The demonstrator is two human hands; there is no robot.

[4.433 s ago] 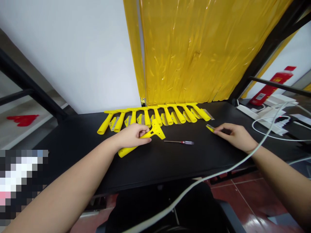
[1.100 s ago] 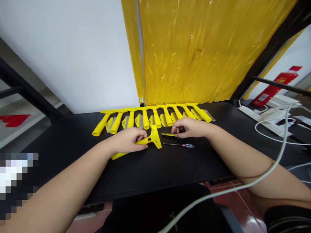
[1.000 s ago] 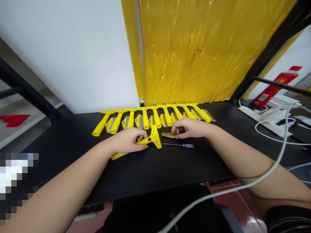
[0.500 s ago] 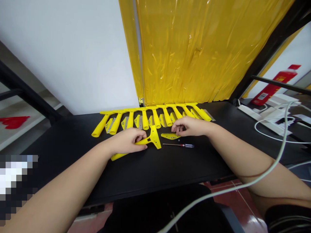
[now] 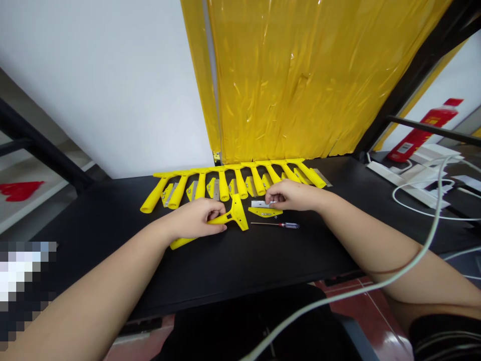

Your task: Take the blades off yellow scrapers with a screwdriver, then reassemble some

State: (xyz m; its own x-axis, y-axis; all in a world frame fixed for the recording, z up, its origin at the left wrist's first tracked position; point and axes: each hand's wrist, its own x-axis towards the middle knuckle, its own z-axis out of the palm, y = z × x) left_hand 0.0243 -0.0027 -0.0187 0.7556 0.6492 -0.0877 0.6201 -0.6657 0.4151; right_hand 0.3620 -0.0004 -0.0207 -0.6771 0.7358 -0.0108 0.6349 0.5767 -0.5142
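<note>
left hand [image 5: 205, 216] gripping a scraper [image 5: 238, 214], right hand [image 5: 291, 195] pinching a blade [image 5: 258, 204], plate [image 5: 256, 212] just beside it, screwdriver [image 5: 288, 225] nearby

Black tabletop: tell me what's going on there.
A person's left hand grips a yellow handle. The right hand holds a metal blade just beyond a yellow plate bearing small metal parts. A screwdriver lies on the near side of that plate, and more yellow handles lie in a row behind.
</note>
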